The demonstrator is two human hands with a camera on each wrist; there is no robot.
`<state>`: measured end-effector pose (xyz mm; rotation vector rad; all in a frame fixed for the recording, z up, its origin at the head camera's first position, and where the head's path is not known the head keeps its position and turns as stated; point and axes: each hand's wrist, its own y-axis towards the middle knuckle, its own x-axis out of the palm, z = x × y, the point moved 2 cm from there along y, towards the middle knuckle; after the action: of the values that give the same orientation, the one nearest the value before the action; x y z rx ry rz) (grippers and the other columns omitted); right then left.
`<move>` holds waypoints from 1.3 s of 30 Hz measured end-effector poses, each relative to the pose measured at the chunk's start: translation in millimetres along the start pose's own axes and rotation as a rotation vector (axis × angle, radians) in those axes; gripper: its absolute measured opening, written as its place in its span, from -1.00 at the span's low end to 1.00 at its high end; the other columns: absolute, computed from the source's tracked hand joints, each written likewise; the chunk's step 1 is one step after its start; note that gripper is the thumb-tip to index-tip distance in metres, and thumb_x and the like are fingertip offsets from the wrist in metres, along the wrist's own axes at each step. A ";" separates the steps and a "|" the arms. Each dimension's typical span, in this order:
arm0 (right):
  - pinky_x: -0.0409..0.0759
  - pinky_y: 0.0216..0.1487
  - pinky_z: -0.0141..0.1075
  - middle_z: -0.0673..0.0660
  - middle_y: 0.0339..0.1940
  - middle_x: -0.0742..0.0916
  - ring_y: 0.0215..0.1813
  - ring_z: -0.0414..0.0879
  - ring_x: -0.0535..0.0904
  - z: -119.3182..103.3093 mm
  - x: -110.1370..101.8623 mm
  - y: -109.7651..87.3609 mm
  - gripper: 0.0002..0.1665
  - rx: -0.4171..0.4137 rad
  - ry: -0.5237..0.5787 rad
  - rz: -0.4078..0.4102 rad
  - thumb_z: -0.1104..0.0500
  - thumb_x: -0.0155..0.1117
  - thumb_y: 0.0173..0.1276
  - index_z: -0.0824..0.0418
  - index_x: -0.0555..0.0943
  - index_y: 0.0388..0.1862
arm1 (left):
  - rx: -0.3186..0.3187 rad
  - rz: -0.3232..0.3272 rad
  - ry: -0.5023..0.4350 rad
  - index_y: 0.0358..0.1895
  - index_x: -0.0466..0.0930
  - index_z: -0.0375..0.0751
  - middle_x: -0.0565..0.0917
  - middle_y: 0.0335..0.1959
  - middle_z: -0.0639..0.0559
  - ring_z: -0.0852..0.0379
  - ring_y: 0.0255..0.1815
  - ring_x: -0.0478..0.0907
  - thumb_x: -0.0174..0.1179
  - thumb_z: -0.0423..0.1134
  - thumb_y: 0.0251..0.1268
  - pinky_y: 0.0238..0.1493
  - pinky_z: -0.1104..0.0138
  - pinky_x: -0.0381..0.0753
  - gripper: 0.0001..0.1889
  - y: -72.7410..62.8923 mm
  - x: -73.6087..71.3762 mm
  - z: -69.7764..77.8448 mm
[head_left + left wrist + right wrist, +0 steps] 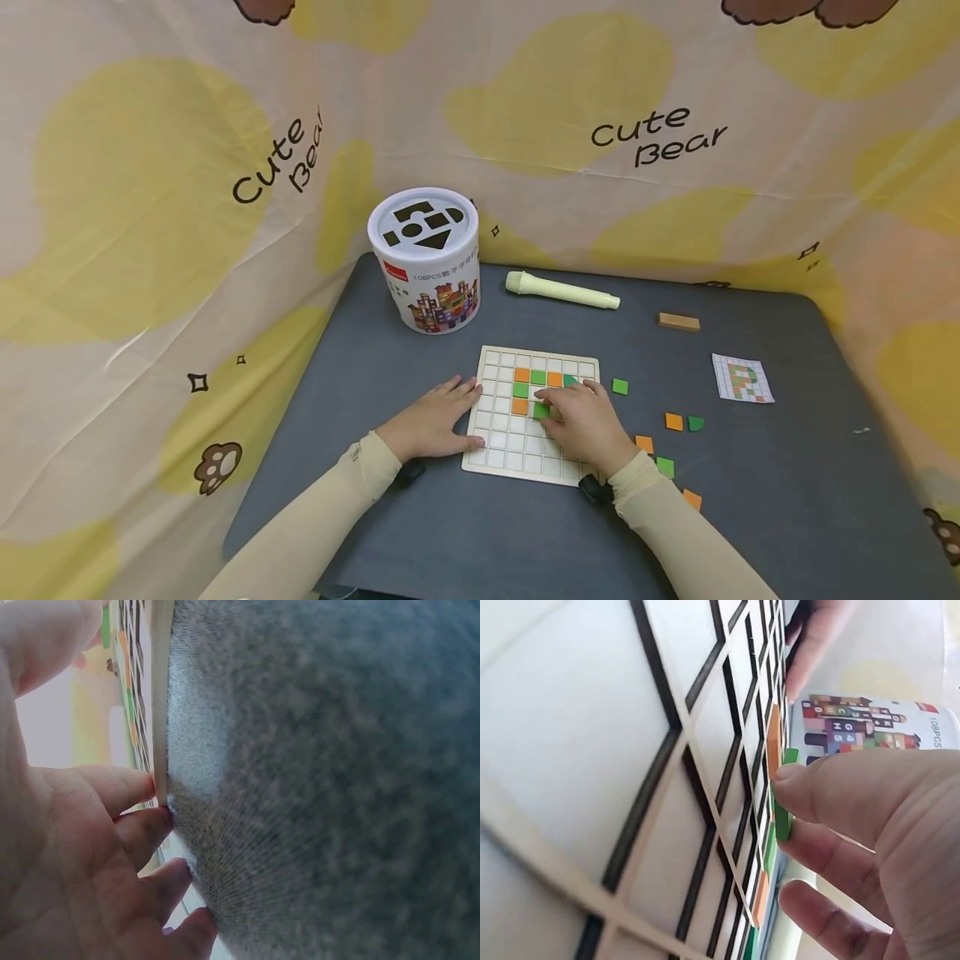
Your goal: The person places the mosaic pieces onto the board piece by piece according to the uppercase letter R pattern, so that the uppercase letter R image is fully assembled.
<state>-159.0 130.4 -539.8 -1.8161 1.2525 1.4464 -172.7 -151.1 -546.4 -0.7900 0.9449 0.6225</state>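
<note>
A wooden grid board (pixel 510 460) with white square cells lies on the dark table. My left hand (pixel 435 421) lies at its left edge, fingers spread; in the left wrist view the fingertips (pixel 154 817) touch the board's side. Over the middle of the board, my right hand (pixel 588 423) pinches a green square tile (pixel 783 799) between thumb and a finger, the tile tilted on edge in the right wrist view. Near it in the grid sit orange tiles (pixel 520 407), green tiles (pixel 538 377) and a darker green piece (pixel 570 381), partly behind the right hand.
Loose orange tiles (pixel 673 422), green tiles (pixel 620 387) and a dark green rounded piece (pixel 696 424) lie right of the board. Farther right is a pattern card (pixel 742 379). Behind stand a white lidded bucket (pixel 431 287), a pale microphone-shaped stick (pixel 562 290) and a wooden block (pixel 678 322).
</note>
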 end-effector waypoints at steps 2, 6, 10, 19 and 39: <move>0.34 0.43 0.28 -0.04 0.00 0.85 0.08 -0.01 0.71 -0.6 1.0 2.2 -0.56 -0.003 0.000 0.005 0.10 0.63 0.30 0.04 0.79 0.16 | 0.000 0.001 -0.002 0.76 0.03 -0.08 0.04 0.76 0.00 -0.09 0.76 -0.15 0.14 0.46 0.42 0.67 -0.02 -0.02 0.06 0.0 -0.3 0.4; 0.34 0.42 0.29 -0.06 0.00 0.85 0.05 -0.01 0.70 -1.0 5.1 6.2 -0.55 0.001 -0.004 -0.005 0.11 0.63 0.29 0.03 0.79 0.16 | -0.001 0.002 -0.001 0.76 0.04 -0.08 0.04 0.76 0.00 -0.08 0.76 -0.14 0.15 0.46 0.42 0.67 -0.01 -0.03 0.05 -0.5 0.8 0.3; 0.34 0.43 0.29 -0.08 0.00 0.85 0.07 0.00 0.70 -0.6 7.6 8.7 -0.55 0.016 -0.018 -0.022 0.11 0.63 0.29 0.01 0.79 0.17 | 0.004 0.007 0.005 0.76 0.04 -0.08 0.05 0.76 0.00 -0.08 0.76 -0.14 0.14 0.47 0.42 0.67 -0.01 -0.03 0.05 -0.3 0.6 -0.7; 0.35 0.41 0.27 -0.08 0.01 0.85 0.05 0.00 0.69 -0.5 6.3 9.2 -0.53 0.014 -0.019 -0.038 0.11 0.64 0.30 0.00 0.79 0.20 | -0.001 -0.004 -0.001 0.76 0.04 -0.08 0.05 0.76 -0.01 -0.09 0.76 -0.14 0.15 0.46 0.41 0.67 -0.02 -0.02 0.06 -0.6 -0.2 0.4; 0.36 0.42 0.24 0.04 0.15 0.82 0.20 0.09 0.70 4.9 -20.2 -4.6 -0.56 0.063 0.035 -0.043 0.12 0.49 0.44 0.09 0.76 0.28 | 0.001 0.006 0.004 0.76 0.05 -0.09 0.05 0.76 -0.01 -0.09 0.76 -0.13 0.17 0.43 0.43 0.67 -0.01 -0.03 0.04 1.2 0.0 0.2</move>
<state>-157.7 143.5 -523.2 -1.8221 1.2537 1.3424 -173.4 -150.2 -546.7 -0.7882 0.9508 0.6257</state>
